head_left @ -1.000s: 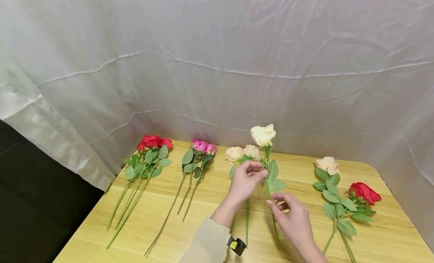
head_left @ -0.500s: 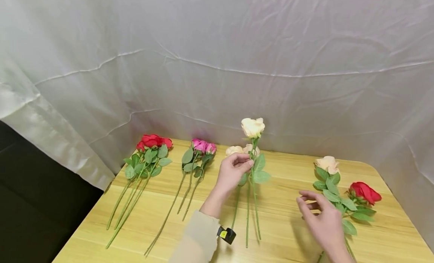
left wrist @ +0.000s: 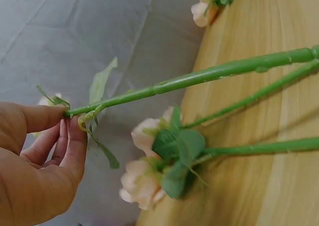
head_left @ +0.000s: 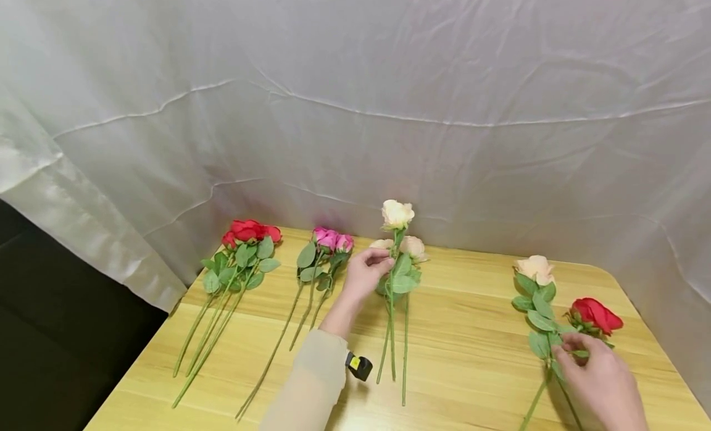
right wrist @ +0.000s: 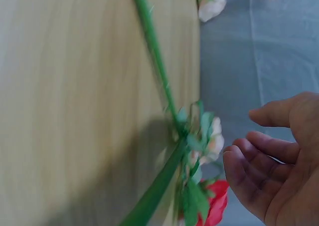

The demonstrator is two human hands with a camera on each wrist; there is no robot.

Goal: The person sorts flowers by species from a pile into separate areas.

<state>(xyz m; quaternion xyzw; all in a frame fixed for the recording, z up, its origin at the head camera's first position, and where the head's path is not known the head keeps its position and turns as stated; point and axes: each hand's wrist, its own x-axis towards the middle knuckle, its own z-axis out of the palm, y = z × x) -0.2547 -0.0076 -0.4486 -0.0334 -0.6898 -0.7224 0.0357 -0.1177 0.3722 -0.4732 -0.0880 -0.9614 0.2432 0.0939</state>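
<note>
My left hand (head_left: 366, 271) pinches a cream rose (head_left: 397, 214) by its green stem, just under the leaves. In the left wrist view thumb and fingertips meet on that stem (left wrist: 199, 79). Beneath it, two peach roses (head_left: 413, 247) lie on the table, partly covered by the hand and the held flower. On the right, my right hand (head_left: 600, 372) hovers over the stems of another peach rose (head_left: 534, 269) and a red rose (head_left: 595, 313). The right wrist view shows its thumb and fingers parted, with nothing between them.
Several red roses (head_left: 250, 231) lie at the left of the wooden table (head_left: 466, 357), with pink roses (head_left: 333, 239) beside them. A grey curtain (head_left: 355, 141) hangs behind the back edge. A black device (head_left: 359, 365) sits on my left wrist.
My right hand has let go of the cream rose's stem and moved right to the peach and red roses. The left hand has carried the cream rose left, over the two peach ones.
</note>
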